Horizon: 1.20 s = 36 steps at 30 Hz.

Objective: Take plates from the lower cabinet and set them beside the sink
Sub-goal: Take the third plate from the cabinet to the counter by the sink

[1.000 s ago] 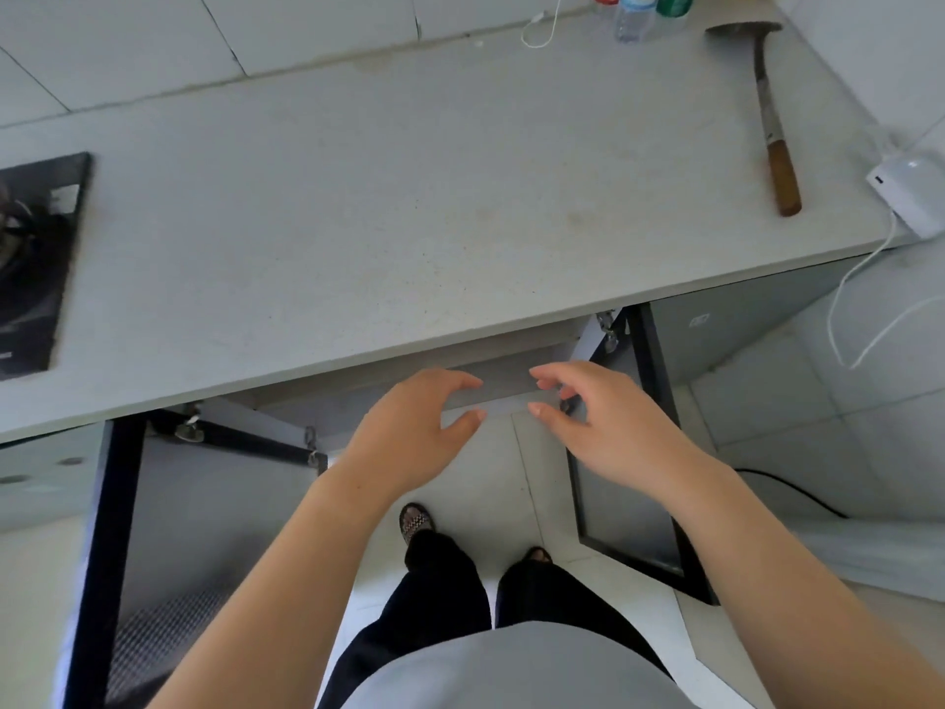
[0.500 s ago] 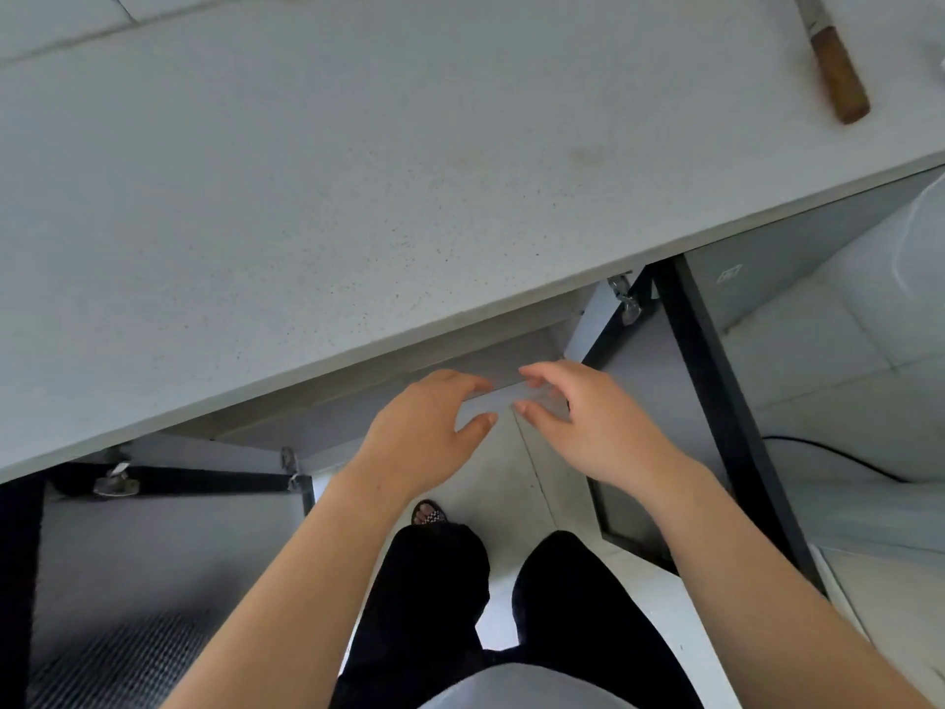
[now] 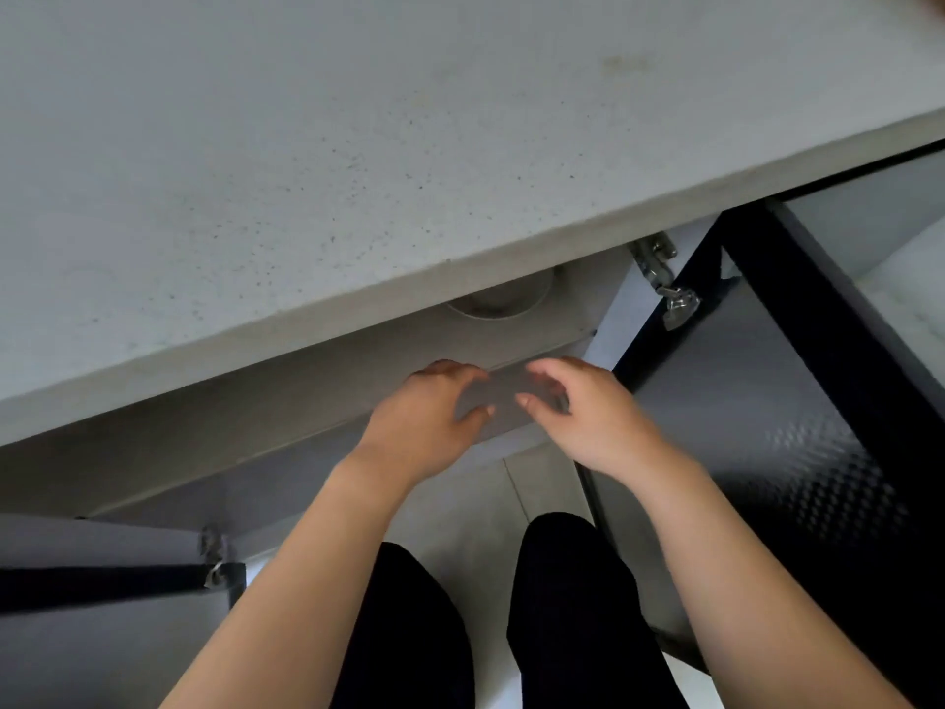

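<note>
Grey worktop [image 3: 307, 171] overhangs the open cabinet [image 3: 537, 340]. Left hand [image 3: 424, 422] and right hand [image 3: 588, 417] reach in side by side, each grip wide, empty. Farther in, a pale round rim [image 3: 498, 307]; plate or not, unclear.

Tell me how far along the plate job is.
Done: both cabinet doors stand open. In hand: the left hand and right hand, both empty, reach under the counter, where a round dish shape shows. Left: take out plates and set them beside the sink, which is out of view.
</note>
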{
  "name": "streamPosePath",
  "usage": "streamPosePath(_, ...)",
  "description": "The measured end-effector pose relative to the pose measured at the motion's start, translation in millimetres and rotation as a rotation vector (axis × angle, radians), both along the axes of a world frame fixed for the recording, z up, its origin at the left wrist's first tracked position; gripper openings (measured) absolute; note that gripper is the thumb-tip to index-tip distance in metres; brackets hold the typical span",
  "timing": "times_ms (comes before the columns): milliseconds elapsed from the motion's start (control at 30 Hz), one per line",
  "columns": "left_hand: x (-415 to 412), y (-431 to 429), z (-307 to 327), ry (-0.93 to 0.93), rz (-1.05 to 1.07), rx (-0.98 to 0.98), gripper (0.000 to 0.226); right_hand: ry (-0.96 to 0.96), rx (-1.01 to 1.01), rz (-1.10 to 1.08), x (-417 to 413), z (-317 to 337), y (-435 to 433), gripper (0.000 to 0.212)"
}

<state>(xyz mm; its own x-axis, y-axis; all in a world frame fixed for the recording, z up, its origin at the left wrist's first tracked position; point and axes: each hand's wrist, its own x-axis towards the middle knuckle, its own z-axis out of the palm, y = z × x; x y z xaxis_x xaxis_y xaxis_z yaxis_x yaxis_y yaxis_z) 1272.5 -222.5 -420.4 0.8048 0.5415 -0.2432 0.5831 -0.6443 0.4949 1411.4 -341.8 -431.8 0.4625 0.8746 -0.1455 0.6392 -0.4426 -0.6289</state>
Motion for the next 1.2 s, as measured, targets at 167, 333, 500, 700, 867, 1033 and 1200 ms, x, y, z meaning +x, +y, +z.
streamPosePath(167, 24, 36, -76, -0.051, -0.022, 0.133, 0.038, -0.079, 0.062, 0.034, 17, -75, 30, 0.040)
streamPosePath(333, 36, 49, -152, -0.091, 0.032, 0.208, 0.047, -0.155, 0.082, 0.125, 35, -143, 56, 0.038)
streamPosePath(500, 32, 49, -197, -0.238, 0.168, 0.262, 0.048, -0.215, 0.111, 0.110, 58, -175, 68, 0.040)
streamPosePath(700, 17, 59, -218, -0.179, 0.248, 0.354, 0.047, -0.284, 0.267, 0.062, 67, -187, 88, 0.035)
streamPosePath(867, 19, 68, -217, -0.190, 0.246, 0.401, 0.047, -0.363, 0.407, 0.106, 72, -182, 109, 0.032)
streamPosePath(1033, 9, 81, -224, -0.223, 0.320, 0.413, 0.044, -0.453, 0.430, 0.124, 84, -191, 123, 0.035)
streamPosePath(1200, 9, 88, -236, -0.237, 0.276, 0.404, 0.056, -0.511, 0.388, 0.151, 94, -202, 135, 0.036)
